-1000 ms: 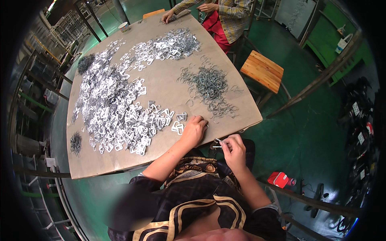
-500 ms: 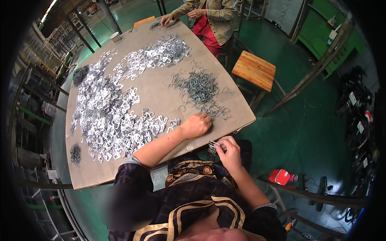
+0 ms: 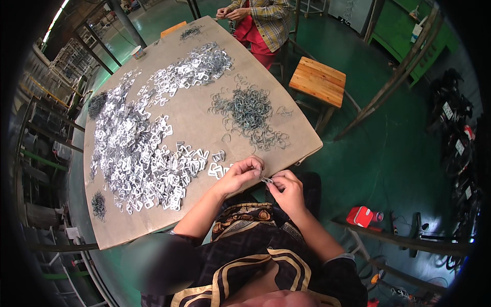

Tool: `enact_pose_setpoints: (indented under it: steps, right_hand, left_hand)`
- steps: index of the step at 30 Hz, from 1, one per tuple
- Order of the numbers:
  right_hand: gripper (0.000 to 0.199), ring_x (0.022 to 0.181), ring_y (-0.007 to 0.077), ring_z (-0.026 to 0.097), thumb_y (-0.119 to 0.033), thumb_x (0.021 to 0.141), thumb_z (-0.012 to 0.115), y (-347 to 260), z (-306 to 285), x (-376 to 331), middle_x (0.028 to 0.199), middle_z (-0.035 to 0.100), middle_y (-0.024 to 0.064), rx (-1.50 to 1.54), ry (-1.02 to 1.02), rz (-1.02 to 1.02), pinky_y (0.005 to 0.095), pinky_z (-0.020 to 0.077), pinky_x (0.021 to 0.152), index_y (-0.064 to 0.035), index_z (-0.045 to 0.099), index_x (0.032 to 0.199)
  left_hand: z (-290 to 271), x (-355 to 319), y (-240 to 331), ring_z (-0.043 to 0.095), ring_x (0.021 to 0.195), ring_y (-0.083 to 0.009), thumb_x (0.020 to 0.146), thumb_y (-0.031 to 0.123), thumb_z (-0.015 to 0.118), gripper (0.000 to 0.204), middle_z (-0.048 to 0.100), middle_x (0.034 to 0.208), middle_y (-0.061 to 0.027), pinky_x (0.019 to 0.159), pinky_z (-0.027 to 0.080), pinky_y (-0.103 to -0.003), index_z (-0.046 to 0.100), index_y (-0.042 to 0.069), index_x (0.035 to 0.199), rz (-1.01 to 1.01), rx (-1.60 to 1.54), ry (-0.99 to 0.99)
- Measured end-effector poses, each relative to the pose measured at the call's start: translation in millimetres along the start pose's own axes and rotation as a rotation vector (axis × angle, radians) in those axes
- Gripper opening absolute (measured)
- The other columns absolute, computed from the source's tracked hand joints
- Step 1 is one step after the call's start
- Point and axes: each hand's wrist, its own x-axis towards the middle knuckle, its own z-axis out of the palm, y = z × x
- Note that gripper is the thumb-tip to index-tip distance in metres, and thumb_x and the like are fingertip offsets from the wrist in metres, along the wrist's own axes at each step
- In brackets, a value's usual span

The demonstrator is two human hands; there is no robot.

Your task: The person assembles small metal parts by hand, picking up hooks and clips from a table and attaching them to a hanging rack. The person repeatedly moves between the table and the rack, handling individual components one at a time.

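My left hand (image 3: 243,174) and my right hand (image 3: 287,188) meet just off the near edge of the brown table (image 3: 291,128). Together they pinch one small metal clip (image 3: 266,179) between their fingertips. Just left of my left hand lies the near end of a big spread of shiny flat metal pieces (image 3: 138,153). A heap of grey wire clips (image 3: 249,110) sits further up the table, to the right of that spread.
A second pile of shiny pieces (image 3: 197,66) lies at the far end, where another person in a plaid shirt (image 3: 258,18) sits. A wooden stool (image 3: 318,81) stands right of the table. A red tool (image 3: 362,216) lies on the green floor. A paper cup (image 3: 137,51) stands at the far left.
My left hand has left the pieces on the table and come back to my right hand; both now hold the small clip together.
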Motion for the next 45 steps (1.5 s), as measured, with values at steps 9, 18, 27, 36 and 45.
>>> enact_pose_setpoints:
  steps: [9, 18, 27, 36, 45]
  right_hand:
    - [0.011, 0.065, 0.0204, 0.065, 0.003, 0.075, 0.072, -5, 5, -4, 0.086, 0.061, 0.0093, -0.015, -0.010, -0.003, 0.0285, 0.0544, 0.057, 0.0043, 0.065, 0.083]
    - [0.010, 0.067, 0.0205, 0.066, 0.004, 0.075, 0.071, -5, 7, -7, 0.087, 0.061, 0.0100, -0.026, -0.008, -0.008, 0.0288, 0.0553, 0.057, 0.0048, 0.065, 0.083]
    - [0.006, 0.063, 0.0173, 0.064, 0.003, 0.077, 0.068, 4, -6, -1, 0.086, 0.060, 0.0094, -0.015, -0.007, -0.178, 0.0267, 0.0533, 0.053, 0.0017, 0.066, 0.082]
    - [0.036, 0.093, 0.0267, 0.053, -0.018, 0.074, 0.074, 44, 34, 45, 0.091, 0.054, 0.0075, -0.614, -0.286, -0.311, 0.0392, 0.0422, 0.080, -0.0096, 0.067, 0.108]
    - [0.013, 0.087, 0.0266, 0.054, -0.017, 0.077, 0.068, 64, 54, 61, 0.085, 0.053, 0.0074, -0.671, -0.192, -0.555, 0.0378, 0.0445, 0.074, -0.0071, 0.062, 0.082]
  left_hand:
    - [21, -17, 4, 0.049, 0.100, -0.0181, 0.093, 0.011, 0.058, 0.010, 0.052, 0.103, -0.0075, 0.092, 0.037, -0.030, 0.052, 0.003, 0.095, 0.085, 0.370, -0.012]
    - [21, -25, -3, 0.052, 0.100, -0.0185, 0.094, 0.008, 0.054, 0.006, 0.055, 0.102, -0.0094, 0.092, 0.040, -0.032, 0.051, 0.003, 0.096, 0.060, 0.424, 0.040]
    - [35, -38, -8, 0.057, 0.096, -0.0198, 0.090, -0.002, 0.049, 0.009, 0.058, 0.101, -0.0132, 0.091, 0.044, -0.034, 0.045, 0.002, 0.096, 0.182, 0.535, 0.118]
    - [45, -46, -8, 0.055, 0.092, -0.0297, 0.081, -0.004, 0.055, 0.018, 0.059, 0.098, -0.0127, 0.085, 0.043, -0.038, 0.045, 0.005, 0.094, 0.328, 0.811, 0.129]
    - [42, -50, -13, 0.056, 0.094, -0.0301, 0.081, -0.003, 0.056, 0.018, 0.060, 0.097, -0.0128, 0.087, 0.043, -0.039, 0.046, 0.004, 0.095, 0.261, 0.821, 0.148]
